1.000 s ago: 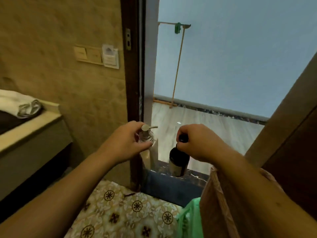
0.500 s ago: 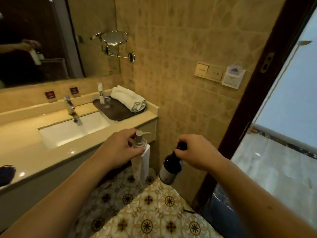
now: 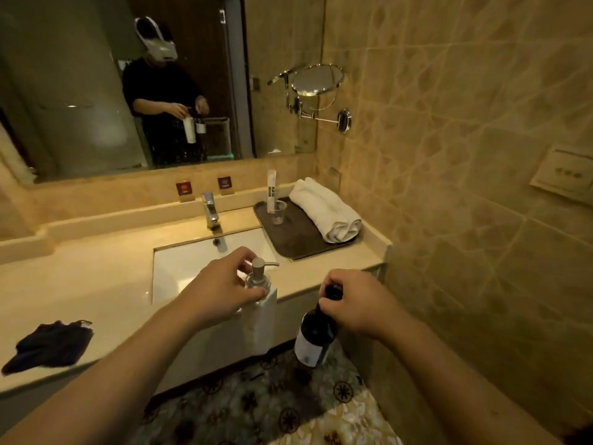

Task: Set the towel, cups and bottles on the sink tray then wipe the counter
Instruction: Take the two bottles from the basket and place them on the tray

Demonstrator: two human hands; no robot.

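White pump bottle [image 3: 259,316] upright in left hand [image 3: 221,289], dark bottle [image 3: 316,335] hanging neck-up from right hand [image 3: 356,305]

Both forearms bare, no sleeves, watch or rings in direct view. Left hand [image 3: 221,290] and right hand [image 3: 356,303] ungloved. Mirror reflection [image 3: 160,104]: black short-sleeved top, white head-mounted rig, lower garment dark, possibly patterned; too dim to confirm.

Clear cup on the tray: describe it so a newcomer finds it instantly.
Start at the sink basin and go right to the dark tray on the counter. The clear cup stands at its back left corner, holding an upright white tube; the rolled white towel beside it is opaque.
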